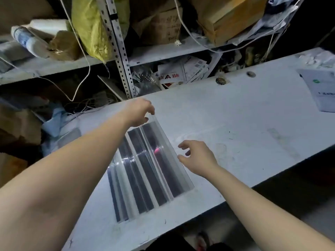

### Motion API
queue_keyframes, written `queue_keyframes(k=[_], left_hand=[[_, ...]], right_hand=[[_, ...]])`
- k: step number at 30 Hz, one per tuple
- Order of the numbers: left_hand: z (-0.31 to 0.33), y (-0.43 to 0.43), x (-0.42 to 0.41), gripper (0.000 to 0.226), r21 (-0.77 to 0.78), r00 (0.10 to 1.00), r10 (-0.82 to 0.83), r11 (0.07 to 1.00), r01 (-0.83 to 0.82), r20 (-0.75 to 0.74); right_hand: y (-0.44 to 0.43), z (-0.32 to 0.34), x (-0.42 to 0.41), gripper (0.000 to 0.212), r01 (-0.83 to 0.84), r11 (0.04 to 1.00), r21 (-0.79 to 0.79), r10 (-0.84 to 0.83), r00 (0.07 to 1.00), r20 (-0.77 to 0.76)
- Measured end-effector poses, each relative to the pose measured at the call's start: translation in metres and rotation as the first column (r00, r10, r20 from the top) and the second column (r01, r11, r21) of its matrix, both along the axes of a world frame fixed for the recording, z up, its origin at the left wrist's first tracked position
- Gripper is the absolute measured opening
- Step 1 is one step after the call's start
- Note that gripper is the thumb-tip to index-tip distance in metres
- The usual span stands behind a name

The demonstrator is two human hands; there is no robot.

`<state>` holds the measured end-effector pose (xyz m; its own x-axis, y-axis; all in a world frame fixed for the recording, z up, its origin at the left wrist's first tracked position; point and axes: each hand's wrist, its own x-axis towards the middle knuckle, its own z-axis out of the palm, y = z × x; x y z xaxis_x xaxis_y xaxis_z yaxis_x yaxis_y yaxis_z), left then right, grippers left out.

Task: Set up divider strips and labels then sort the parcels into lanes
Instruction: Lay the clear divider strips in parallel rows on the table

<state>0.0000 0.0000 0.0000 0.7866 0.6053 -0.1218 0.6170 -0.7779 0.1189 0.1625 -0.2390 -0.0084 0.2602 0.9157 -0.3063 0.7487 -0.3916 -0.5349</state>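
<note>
Early set-up stage: the left hand (138, 113), fingers curled, pinches the far end of the rightmost of the clear divider strips (145, 169), which lie bunched side by side on the white table (235, 124) and run from those fingertips back toward the person. The right hand (197, 156) holds nothing, its fingers loosely spread with the tips just beside the bundle's right edge; whether they touch it cannot be told. Judged from this layout, no strip is yet spaced out into a lane, so dividing, labelling and parcel sorting all remain to be done.
</note>
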Motion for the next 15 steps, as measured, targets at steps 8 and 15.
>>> queue_keyframes(k=[8,15], left_hand=[[-0.02,0.011,-0.001,0.021,-0.016,0.997,-0.056,0.998,0.057,0.046],[-0.032,0.019,-0.001,0.011,0.085,0.983,-0.179,0.981,0.176,0.034]], right_hand=[[-0.009,-0.028,-0.001,0.036,0.059,0.997,-0.04,-0.062,0.993,-0.101],[-0.017,-0.042,-0.005,0.036,0.085,0.992,-0.094,-0.093,0.991,-0.095]])
